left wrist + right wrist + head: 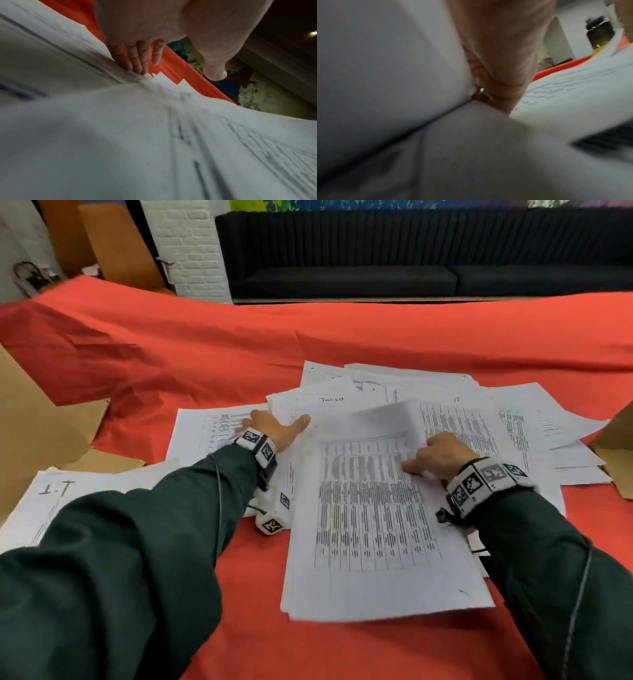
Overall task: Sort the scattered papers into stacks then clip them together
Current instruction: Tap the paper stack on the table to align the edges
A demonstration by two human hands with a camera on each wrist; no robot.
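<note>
Head view bright, even, wide-angle bowed edges; both wrist views dim, heavily blurred, out of focus.

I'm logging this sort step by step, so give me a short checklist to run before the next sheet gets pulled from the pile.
1. Left hand steadies the papers: ok; its straight fingers press flat on the sheets.
2. Right hand has a sheet: ok; it pinches the lifted table sheet, thumb on top.
3. Only one sheet is lifted: cannot tell; the edges are blurred in the wrist views.
4. A stack is started: ok; a sheet marked "I.T" lies apart on the left.
5. A clip is within reach: cannot tell; none shows on the red cloth.
6. Pile sorted: not ok; the scattered papers overlap at angles.
</note>
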